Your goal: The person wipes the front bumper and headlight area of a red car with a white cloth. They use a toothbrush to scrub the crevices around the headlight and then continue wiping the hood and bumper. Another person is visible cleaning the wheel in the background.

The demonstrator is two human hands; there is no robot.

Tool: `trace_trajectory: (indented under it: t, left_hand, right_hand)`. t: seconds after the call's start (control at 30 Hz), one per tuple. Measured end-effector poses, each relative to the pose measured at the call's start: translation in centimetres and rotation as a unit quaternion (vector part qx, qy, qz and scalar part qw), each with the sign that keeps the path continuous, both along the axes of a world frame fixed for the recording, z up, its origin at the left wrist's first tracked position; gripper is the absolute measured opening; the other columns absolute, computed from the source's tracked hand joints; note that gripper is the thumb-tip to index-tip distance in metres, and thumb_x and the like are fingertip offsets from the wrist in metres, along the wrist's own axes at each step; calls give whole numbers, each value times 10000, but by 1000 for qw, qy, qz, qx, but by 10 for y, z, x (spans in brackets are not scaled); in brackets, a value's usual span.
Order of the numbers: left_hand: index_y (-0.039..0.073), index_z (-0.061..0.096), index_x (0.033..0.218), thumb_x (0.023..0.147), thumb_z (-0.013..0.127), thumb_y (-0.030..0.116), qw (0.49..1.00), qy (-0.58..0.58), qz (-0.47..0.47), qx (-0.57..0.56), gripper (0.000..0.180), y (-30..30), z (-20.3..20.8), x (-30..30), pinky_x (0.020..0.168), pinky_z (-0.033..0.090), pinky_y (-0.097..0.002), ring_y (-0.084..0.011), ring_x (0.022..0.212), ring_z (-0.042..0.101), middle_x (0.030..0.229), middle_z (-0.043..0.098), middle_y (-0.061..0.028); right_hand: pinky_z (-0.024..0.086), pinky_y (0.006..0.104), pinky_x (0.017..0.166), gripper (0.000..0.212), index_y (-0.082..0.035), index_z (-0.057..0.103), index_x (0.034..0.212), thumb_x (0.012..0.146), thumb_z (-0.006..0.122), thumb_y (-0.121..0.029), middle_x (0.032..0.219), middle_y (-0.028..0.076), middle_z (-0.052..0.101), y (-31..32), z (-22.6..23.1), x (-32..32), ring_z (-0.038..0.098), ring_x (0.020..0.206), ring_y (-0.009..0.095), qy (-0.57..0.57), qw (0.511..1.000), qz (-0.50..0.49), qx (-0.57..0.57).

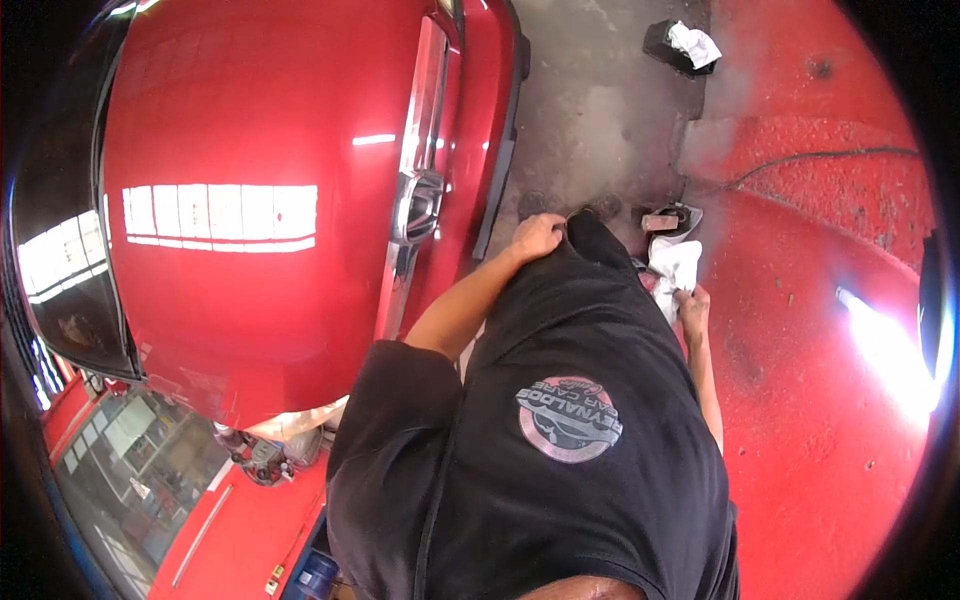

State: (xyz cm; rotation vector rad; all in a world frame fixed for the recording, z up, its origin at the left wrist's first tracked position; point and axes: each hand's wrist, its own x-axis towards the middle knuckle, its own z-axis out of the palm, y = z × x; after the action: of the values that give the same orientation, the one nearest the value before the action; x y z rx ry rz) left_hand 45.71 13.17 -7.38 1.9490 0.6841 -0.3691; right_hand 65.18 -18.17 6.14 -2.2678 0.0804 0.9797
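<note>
"White, is it, that cloth [674, 262] by the right hand [694, 310]?"

"Yes, bright white and rumpled, with soft folds, its lower part running down to the fingers, which pinch its edge. It sits just to the right of the black top [600, 330], beside a pinkish-brown block [660, 222]."

"And the left hand [537, 238]?"

"Fingers curled in, at the far end of the top. I can't tell whether they grip the fabric or merely rest against it."

"How does the top look?"

"Matt black, lightly creased, narrowing toward that hand, with a round pink and grey badge [569, 420] on its front."

"What stands around?"

"Left, a glossy red car hood [250, 120] with window light mirrored in it, and a chrome grille [418, 205]. Farther off, a black box [664, 47] with another crumpled white piece [695, 46] on it."
</note>
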Motion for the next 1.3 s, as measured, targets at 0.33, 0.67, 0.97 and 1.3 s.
trace_trajectory:
  t: [0.33,0.67,0.97,1.3]
  left_hand:
    - [-25,193,1555,821,785,289,934,-234,-11,-269,994,-18,97,84,1179,292,-372,-313,1460,301,1591,280,-228]
    - [-77,529,1323,736,745,101,961,-116,89,-234,651,-31,80,70,940,506,-365,-303,1077,663,1169,669,-242]
    - [-77,664,1102,706,682,139,982,-51,144,115,451,21,66,-8,1004,472,-440,-426,1172,556,1332,498,-292]
    - [-51,552,1291,717,664,42,950,-50,1,308,592,46,67,-106,1050,464,-454,-412,1308,477,1447,454,-216]
  right_hand:
    - [460,280,676,241,15,701,1010,842,634,-142,856,44,671,94,31,5,592,739,133,55,985,0,163]
    - [290,209,515,343,-14,709,1060,949,651,-334,716,-72,532,107,35,-24,443,608,14,142,977,16,160]
    - [527,344,722,379,-25,728,1122,812,624,-215,849,177,726,7,-28,-29,694,791,238,-8,980,200,-19]
    - [503,338,597,420,-21,726,1146,782,589,-181,777,150,703,-47,-50,-31,616,595,184,3,986,155,-62]
